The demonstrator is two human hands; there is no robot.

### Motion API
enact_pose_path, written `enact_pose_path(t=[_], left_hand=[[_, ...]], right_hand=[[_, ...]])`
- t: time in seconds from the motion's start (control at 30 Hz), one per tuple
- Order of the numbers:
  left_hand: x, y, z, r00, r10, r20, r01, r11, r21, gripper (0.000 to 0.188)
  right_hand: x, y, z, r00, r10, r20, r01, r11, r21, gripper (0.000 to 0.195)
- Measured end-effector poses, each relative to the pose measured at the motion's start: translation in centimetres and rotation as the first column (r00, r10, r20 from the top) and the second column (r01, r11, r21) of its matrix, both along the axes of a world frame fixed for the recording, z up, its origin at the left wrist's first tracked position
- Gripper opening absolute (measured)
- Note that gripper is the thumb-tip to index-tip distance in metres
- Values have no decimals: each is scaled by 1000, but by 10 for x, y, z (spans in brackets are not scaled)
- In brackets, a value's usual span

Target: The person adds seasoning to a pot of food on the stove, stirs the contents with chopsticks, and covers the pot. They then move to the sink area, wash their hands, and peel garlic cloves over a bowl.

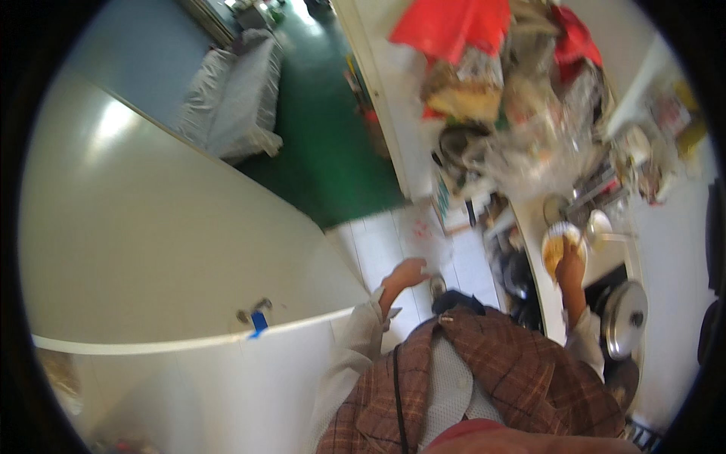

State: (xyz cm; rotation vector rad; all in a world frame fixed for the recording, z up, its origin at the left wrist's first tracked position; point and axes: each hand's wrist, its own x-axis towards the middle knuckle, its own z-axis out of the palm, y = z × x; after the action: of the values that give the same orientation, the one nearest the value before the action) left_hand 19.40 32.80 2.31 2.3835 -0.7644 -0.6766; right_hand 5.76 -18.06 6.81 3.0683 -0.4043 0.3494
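Observation:
My right hand is over a white bowl of yellowish-orange food on the narrow counter at the right. Its fingers reach to the bowl's near side and rim; blur hides whether they grip the bowl or something in it. Lower and to the left, my left hand is held out above the white tiled floor. A thin clear plastic bag with red marks hangs at its fingertips, and the fingers look closed on it. A small white dish stands beside the bowl.
A lidded steel pot sits on the counter near my right forearm. Plastic bags hang on the wall ahead. A white door with a handle stands at the left. Beyond the doorway, plastic-wrapped furniture lies on green floor.

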Motion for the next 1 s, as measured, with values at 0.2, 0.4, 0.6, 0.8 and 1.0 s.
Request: enact_pose_path(t=[0.2, 0.4, 0.6, 0.8, 1.0], left_hand=[[129, -5, 76, 972, 235, -25, -236, 953, -190, 35], [289, 40, 105, 749, 662, 32, -473, 567, -674, 13], [431, 87, 201, 549, 834, 53, -458, 353, -816, 23], [538, 145, 97, 989, -138, 48, 146, 936, -321, 32], [646, 196, 80, 717, -173, -676, -84, 940, -330, 50]], right_hand=[[132, 175, 48, 978, 205, -25, -124, 676, 726, 37], [260, 277, 96, 488, 833, 260, -606, 109, 788, 43], [365, 323, 76, 526, 847, -70, 174, -27, 984, 41], [527, 414, 50, 420, 899, -124, -94, 179, 979, 40], [714, 510, 86, 449, 878, -167, -64, 218, 974, 39]])
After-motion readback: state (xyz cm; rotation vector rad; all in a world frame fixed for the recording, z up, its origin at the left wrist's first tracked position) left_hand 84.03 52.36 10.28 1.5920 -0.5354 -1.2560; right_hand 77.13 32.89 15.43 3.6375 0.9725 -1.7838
